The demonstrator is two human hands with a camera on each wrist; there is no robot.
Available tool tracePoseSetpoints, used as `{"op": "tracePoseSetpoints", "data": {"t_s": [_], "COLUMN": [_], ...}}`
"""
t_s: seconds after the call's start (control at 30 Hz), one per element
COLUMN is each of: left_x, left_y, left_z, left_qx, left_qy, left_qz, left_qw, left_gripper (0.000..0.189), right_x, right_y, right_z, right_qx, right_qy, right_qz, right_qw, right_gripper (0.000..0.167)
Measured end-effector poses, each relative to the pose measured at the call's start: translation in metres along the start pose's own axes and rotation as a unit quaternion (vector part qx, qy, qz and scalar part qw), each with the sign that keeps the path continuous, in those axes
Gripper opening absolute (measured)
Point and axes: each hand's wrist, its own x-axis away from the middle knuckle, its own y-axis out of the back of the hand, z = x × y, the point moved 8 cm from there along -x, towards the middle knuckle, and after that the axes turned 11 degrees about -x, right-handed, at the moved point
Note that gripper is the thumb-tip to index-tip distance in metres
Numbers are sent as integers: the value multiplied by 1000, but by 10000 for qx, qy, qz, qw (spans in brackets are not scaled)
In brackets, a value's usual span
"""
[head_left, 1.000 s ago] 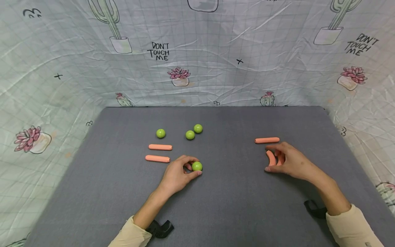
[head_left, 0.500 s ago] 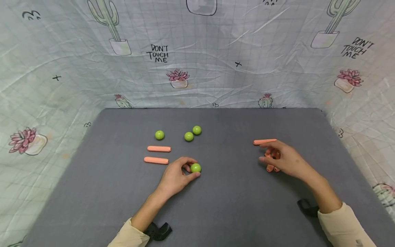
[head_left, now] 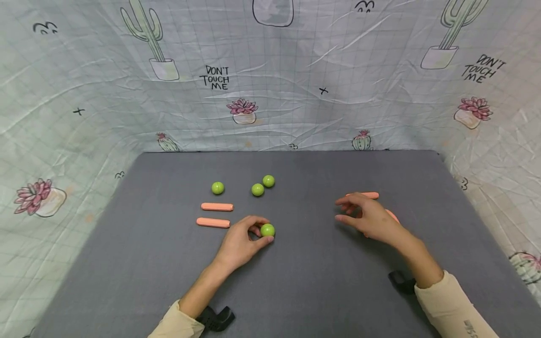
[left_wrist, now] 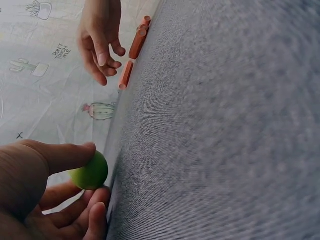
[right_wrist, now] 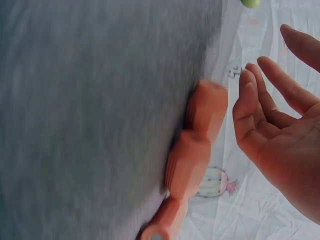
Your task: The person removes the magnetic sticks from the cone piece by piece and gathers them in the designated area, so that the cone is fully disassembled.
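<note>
My left hand (head_left: 240,244) pinches a shiny green ball (head_left: 267,230) between thumb and fingers, low over the grey table. In the left wrist view the thumb presses on this ball (left_wrist: 91,172) from above. My right hand (head_left: 369,217) hovers with loosely bent fingers and holds nothing. Under it lie orange tube-like sticks, partly hidden: a straight one (head_left: 371,195) behind the fingers and a curved one (head_left: 392,215) by the wrist. The right wrist view shows faceted orange pieces (right_wrist: 188,162) on the table, apart from the fingers; one has a hollow end.
Left of centre lie two straight orange sticks (head_left: 217,206), roughly parallel. Behind them is a single green ball (head_left: 217,188), and further right are two more green balls (head_left: 257,189) close together. A patterned white sheet (head_left: 287,112) hangs behind the grey table (head_left: 313,281).
My right hand has let go of the curved orange piece, opened and moved left, away from it. The left hand keeps its hold on the green ball and has barely moved.
</note>
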Motion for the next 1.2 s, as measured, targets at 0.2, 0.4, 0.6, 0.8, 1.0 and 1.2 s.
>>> {"op": "tracePoseSetpoints", "data": {"t_s": [0.2, 0.4, 0.6, 0.8, 1.0, 1.2], "left_x": [-4, -12, -24, -39, -54, -63], "left_y": [3, 11, 27, 44, 56, 64], "left_z": [1, 4, 5, 13, 18, 25], "left_qx": [196, 220, 315, 311, -78, -544], "left_qy": [5, 52, 126, 234, 238, 489], "left_qz": [-90, -162, -289, -497, -722, -720], "left_qw": [9998, 9996, 9990, 9980, 9971, 9947], "left_gripper": [35, 39, 45, 44, 42, 41], "right_x": [-2, -3, -3, -4, -5, -6], "right_y": [-11, -17, -24, -31, -34, -36], "right_z": [5, 8, 12, 10, 14, 15], "right_qx": [-31, -156, -162, -65, -149, -111], "right_qy": [92, 22, -47, -233, -45, -36], "right_qz": [98, 209, 332, 395, 408, 462], "right_qw": [9999, 9997, 9993, 9989, 9990, 9989], "right_gripper": [35, 36, 36, 36, 34, 35]}}
